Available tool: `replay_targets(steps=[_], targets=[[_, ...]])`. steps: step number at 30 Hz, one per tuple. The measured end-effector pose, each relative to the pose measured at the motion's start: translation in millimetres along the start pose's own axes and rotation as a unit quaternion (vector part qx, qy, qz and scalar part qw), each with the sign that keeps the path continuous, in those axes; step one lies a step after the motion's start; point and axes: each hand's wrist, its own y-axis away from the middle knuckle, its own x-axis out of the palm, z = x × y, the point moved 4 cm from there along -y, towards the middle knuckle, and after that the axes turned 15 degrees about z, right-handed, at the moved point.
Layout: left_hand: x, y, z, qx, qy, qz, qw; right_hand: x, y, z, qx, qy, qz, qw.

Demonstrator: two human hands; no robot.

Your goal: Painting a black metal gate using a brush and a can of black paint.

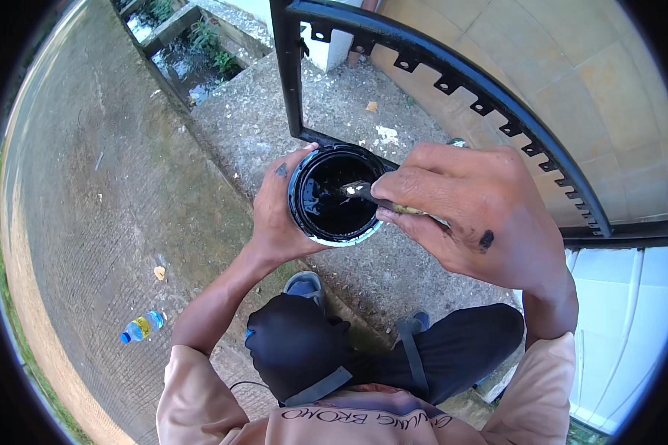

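Note:
Around the side of an open can of black paint (337, 192) is my left hand (278, 211), its thumb near the rim. My right hand (473, 206) grips the handle of a paintbrush (398, 208), whose head points down into the can; its bristles are hidden or lost against the dark paint. Dark paint marks show on both hands. Just beyond the can stands a black metal frame (294, 83) with a curved top bar and a row of small holed tabs.
An open drain channel (195, 67) with water and plants lies at the upper left. A plastic bottle (143, 327) lies on the rough paving at the lower left. A tiled wall (607, 72) rises behind the frame, and white panels (623, 334) are at the lower right.

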Motion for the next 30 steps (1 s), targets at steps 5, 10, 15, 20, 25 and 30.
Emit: replay_targets(steps=[5,10,15,20,25,30], targets=[[5,9,28,-0.037,0.069,0.023,0.997,32,-53,-19,0.018,-0.037,0.081,0.996],[4,6,35,-0.043,0.089,0.042,0.994,57,-77,-29,0.008,0.030,0.141,0.989],[8,-9,34,-0.041,0.072,0.060,0.995,50,-72,-42,0.005,0.001,0.095,0.995],[-5,-6,8,-0.143,0.120,0.051,0.981,28,-60,-29,-0.024,-0.014,0.063,0.998],[-26,-38,-37,-0.124,0.159,0.020,0.979,-43,-15,-32,0.032,-0.139,-0.068,0.987],[-67,-94,-96,-0.109,0.205,-0.013,0.973,-96,43,-40,0.020,-0.346,-0.186,0.919]])
